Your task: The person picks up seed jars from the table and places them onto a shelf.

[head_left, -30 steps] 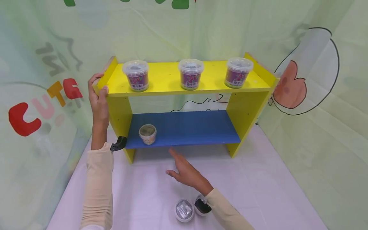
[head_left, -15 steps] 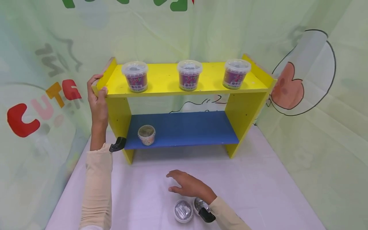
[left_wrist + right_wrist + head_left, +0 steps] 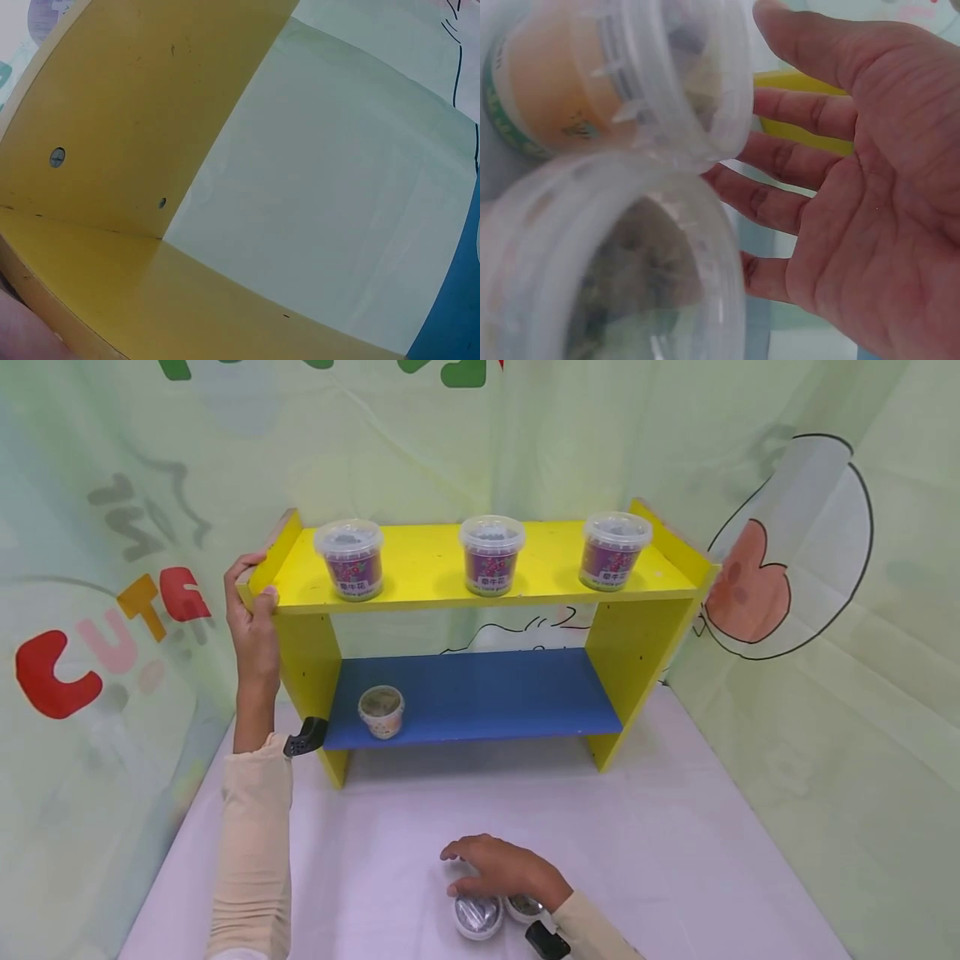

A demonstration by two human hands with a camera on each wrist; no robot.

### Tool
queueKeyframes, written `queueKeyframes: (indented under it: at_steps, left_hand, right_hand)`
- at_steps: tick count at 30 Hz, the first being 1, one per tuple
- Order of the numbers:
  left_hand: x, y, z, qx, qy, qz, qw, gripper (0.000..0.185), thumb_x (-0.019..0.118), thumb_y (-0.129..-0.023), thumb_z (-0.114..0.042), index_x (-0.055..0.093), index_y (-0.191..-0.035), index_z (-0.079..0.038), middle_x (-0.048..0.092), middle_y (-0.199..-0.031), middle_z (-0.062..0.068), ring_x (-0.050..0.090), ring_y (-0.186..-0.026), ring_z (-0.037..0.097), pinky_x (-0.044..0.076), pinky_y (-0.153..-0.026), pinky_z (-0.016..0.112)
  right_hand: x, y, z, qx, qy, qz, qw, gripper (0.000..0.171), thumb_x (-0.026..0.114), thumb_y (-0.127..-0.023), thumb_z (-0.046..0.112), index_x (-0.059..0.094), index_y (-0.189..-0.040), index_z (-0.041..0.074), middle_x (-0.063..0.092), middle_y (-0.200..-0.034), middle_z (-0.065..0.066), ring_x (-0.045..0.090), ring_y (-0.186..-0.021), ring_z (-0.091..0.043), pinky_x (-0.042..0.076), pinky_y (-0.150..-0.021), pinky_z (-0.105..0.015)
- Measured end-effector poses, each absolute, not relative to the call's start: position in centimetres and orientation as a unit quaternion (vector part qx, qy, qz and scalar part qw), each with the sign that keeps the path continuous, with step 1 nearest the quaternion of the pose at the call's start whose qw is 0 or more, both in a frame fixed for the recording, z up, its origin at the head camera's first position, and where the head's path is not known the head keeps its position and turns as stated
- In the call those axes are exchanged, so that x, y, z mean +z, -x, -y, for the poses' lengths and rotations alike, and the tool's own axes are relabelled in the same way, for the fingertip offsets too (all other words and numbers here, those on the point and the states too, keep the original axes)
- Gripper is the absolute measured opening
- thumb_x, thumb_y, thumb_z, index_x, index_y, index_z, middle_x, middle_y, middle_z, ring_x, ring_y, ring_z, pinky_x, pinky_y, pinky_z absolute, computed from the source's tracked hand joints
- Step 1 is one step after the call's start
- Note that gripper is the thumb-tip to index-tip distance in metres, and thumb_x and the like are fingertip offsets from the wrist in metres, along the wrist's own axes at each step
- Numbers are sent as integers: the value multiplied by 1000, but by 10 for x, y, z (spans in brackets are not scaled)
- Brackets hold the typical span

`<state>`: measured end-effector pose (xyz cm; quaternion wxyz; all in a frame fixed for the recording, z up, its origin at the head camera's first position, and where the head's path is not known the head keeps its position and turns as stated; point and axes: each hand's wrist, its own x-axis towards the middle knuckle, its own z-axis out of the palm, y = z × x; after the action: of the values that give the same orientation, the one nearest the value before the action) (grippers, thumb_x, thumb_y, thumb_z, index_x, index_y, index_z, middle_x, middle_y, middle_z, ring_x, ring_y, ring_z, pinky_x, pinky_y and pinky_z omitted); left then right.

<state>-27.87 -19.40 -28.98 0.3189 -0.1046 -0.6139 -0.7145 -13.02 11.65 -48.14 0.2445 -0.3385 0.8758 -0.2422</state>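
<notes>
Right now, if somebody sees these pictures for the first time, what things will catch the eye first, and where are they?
The yellow shelf unit with its blue lower board stands out at the back of the table. Three lidded purple tubs stand in a row on its top board, and one small pale cup stands at the left of the blue board. The left hand grips the shelf's top left corner, while the right hand hovers over two clear-lidded tubs near the table's front edge.

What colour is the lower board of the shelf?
Blue; the lower board shows best in the head view.
</notes>
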Motion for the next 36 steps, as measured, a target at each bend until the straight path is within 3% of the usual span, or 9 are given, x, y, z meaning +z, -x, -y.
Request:
queueKeyframes:
  at_steps: [20,23,27,36]
  left_hand:
    - [-291,280,195,-725,113,603,313,41,42,-93,-9,50,-130,-24,49,-117,1,52,-84,15,50,-73,18]
    - [-291,281,195,-727,117,601,313,41,43,-93,-9,50,-130,-24,49,-117,1,52,-84,16,50,-73,18]
    - [-291,281,195,-727,117,600,312,41,43,-92,-9,50,-130,-24,49,-116,1,52,-85,15,50,-73,19]
    - [-292,281,195,-725,117,602,314,41,43,-92,-8,50,-130,-24,49,-118,1,52,-88,16,50,-75,19]
  right_hand:
    - [-489,116,-125,-294,299,-870,261,56,69,-86,47,60,-130,14,66,-121,3,59,-111,-8,52,-91,-27]
    - [-490,114,-126,-286,311,-871,251,60,72,-82,48,60,-130,14,65,-123,3,58,-114,-7,46,-103,-38]
    - [-491,110,-127,-257,328,-879,230,66,79,-74,47,60,-129,16,64,-126,5,58,-117,-5,30,-113,-57]
    - [-489,104,-126,-166,342,-894,237,85,85,-61,53,53,-136,27,61,-127,13,56,-120,-5,21,-113,-66]
